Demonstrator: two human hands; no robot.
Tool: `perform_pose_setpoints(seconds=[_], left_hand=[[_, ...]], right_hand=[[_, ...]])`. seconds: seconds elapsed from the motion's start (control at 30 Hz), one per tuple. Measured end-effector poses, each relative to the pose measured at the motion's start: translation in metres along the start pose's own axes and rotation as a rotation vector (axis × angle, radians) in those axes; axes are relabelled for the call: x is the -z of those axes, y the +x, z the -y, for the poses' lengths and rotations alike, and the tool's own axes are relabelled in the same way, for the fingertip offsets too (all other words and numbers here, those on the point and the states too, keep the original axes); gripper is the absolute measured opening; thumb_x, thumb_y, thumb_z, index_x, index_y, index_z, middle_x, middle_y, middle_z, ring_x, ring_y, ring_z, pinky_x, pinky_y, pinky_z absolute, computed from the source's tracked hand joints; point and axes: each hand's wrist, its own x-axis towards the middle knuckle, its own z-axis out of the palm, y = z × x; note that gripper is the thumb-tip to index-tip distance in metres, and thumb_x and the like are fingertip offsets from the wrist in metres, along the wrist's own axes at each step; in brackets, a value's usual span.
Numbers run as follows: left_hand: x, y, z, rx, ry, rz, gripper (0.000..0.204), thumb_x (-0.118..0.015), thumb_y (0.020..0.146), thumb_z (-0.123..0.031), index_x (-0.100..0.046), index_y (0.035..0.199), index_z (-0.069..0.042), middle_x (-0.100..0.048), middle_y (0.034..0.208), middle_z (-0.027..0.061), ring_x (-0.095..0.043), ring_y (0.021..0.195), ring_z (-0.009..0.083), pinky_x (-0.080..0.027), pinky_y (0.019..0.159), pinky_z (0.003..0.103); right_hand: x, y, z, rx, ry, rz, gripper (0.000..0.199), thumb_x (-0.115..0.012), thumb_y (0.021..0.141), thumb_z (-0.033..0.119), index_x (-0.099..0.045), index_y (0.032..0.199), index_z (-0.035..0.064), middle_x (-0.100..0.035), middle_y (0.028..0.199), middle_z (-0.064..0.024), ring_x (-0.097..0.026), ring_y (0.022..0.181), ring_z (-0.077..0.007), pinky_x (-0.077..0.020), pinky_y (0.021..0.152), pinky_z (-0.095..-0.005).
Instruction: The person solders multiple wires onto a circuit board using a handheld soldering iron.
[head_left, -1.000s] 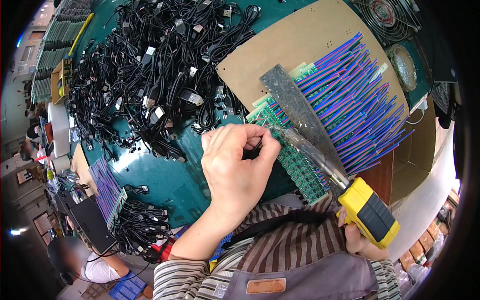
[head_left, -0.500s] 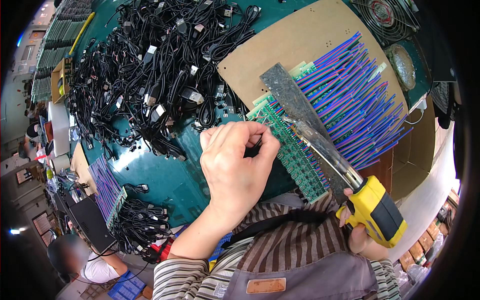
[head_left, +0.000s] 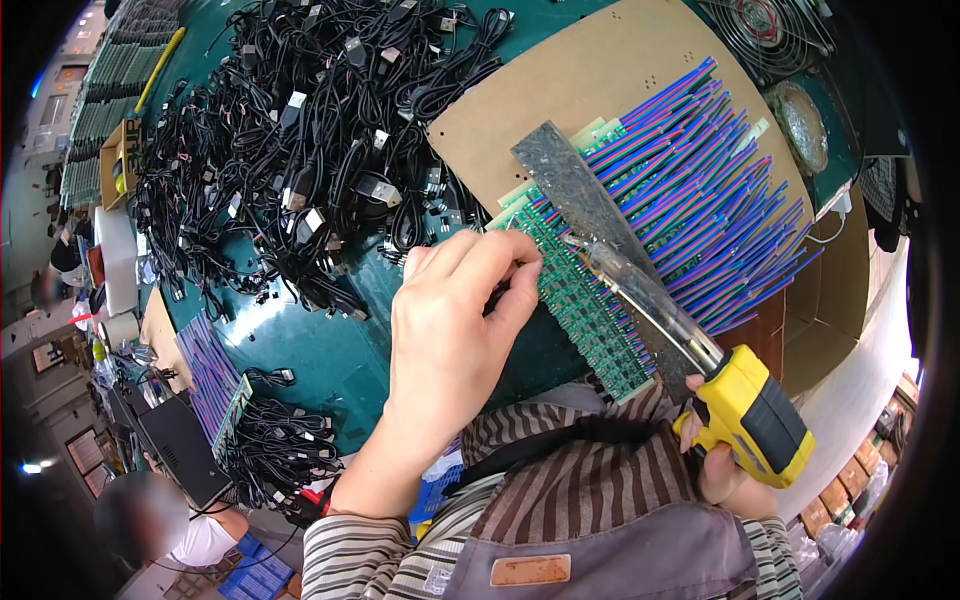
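My right hand (head_left: 722, 468) grips a yellow and black soldering gun (head_left: 765, 415). Its long metal barrel points up and left, with the tip over a row of green circuit boards (head_left: 590, 315). My left hand (head_left: 455, 320) is closed in a pinch at the boards' left edge, near their upper end; what sits between thumb and forefinger is hidden. Blue, red and black wires (head_left: 700, 200) fan out from the boards to the right. Across the wires lies a dark flat metal bar (head_left: 590, 195). A brown board (head_left: 500, 135) lies beneath them all.
Black USB cables (head_left: 310, 150) are heaped over the green table (head_left: 365, 370) at upper left. A metal fan (head_left: 765, 30) stands at the far right. Beside it is a clear wrapped roll (head_left: 800, 125). At lower left another person (head_left: 190, 520) sits near more wired boards (head_left: 215, 380).
My left hand has shifted slightly left and down along the boards' edge, still pinched. The soldering gun stays almost in place over the boards. The whole view has moved a little.
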Motion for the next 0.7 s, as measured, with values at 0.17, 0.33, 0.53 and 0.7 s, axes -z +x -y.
perform_pose_setpoints(seconds=[0.17,0.33,0.53,0.7], left_hand=[[-0.001,0.001,0.002,-0.02,0.025,0.059,0.012,-0.072,0.075,0.002,-0.065,0.084,0.0,-0.063,0.074,0.0059,-0.057,0.064,0.0142,-0.046,0.061,0.026],[-0.008,-0.001,0.0,-0.021,0.081,-0.025,0.012,-0.073,0.073,0.001,-0.064,0.081,-0.002,-0.061,0.07,0.0048,-0.055,0.062,0.0153,-0.045,0.063,0.028],[-0.014,-0.004,-0.002,-0.027,0.091,-0.071,0.019,-0.075,0.07,-0.003,-0.06,0.081,-0.007,-0.055,0.069,0.0031,-0.055,0.066,0.0224,-0.039,0.073,0.035],[-0.016,-0.005,0.0,-0.052,0.106,-0.095,0.02,-0.076,0.07,-0.003,-0.059,0.08,-0.008,-0.055,0.069,0.0028,-0.055,0.066,0.0221,-0.039,0.073,0.036]], right_hand=[[0.012,-0.007,-0.018,0.097,-0.141,0.06,0.028,-0.067,0.079,0.034,-0.068,0.084,0.0061,-0.061,0.079,-0.0054,-0.061,0.071,-0.0222,-0.0488,0.064,-0.031],[0.014,-0.008,-0.022,0.144,-0.216,0.087,0.023,-0.065,0.075,0.029,-0.067,0.082,0.0069,-0.061,0.08,-0.0067,-0.061,0.071,-0.0253,-0.0493,0.064,-0.0328],[0.011,-0.015,-0.03,0.118,-0.233,0.011,0.032,-0.066,0.072,0.03,-0.065,0.087,0.0023,-0.06,0.079,-0.0094,-0.062,0.068,-0.0264,-0.0496,0.062,-0.0323],[0.008,-0.014,-0.025,0.117,-0.238,-0.007,0.032,-0.066,0.072,0.028,-0.064,0.087,0.0001,-0.06,0.078,-0.0108,-0.061,0.065,-0.0269,-0.0486,0.058,-0.0321]])
